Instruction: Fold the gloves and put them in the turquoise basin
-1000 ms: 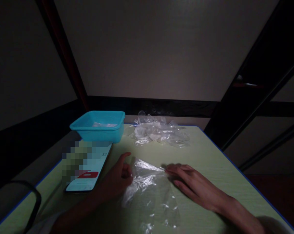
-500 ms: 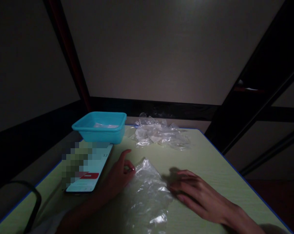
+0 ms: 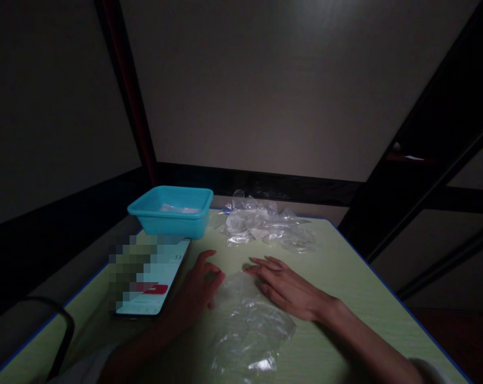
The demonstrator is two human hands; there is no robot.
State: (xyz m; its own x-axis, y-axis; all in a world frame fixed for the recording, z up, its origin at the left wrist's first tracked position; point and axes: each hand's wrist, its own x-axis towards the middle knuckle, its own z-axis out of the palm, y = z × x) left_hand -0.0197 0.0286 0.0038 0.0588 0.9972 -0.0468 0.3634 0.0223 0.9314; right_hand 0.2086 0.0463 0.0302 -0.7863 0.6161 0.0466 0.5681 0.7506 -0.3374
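A clear, crinkled plastic bag [image 3: 251, 325] lies on the table in front of me. My left hand [image 3: 199, 285] is at its upper left edge, thumb and a finger pinched on the plastic while the index finger sticks out. Stretched out and palm down, my right hand [image 3: 287, 285] has its fingertips at the bag's upper right edge. Glare and dim light blur the bag's outline.
A blue plastic basin [image 3: 171, 213] with clear plastic inside stands at the back left. Beside it is a pile of clear plastic bags [image 3: 265, 221]. A lit phone [image 3: 151, 288] lies left of my left hand, near a black cable [image 3: 67, 325].
My right hand has moved up and left, from the bag's right side to its top edge. The bag's top now lies flatter. My left hand has hardly moved.
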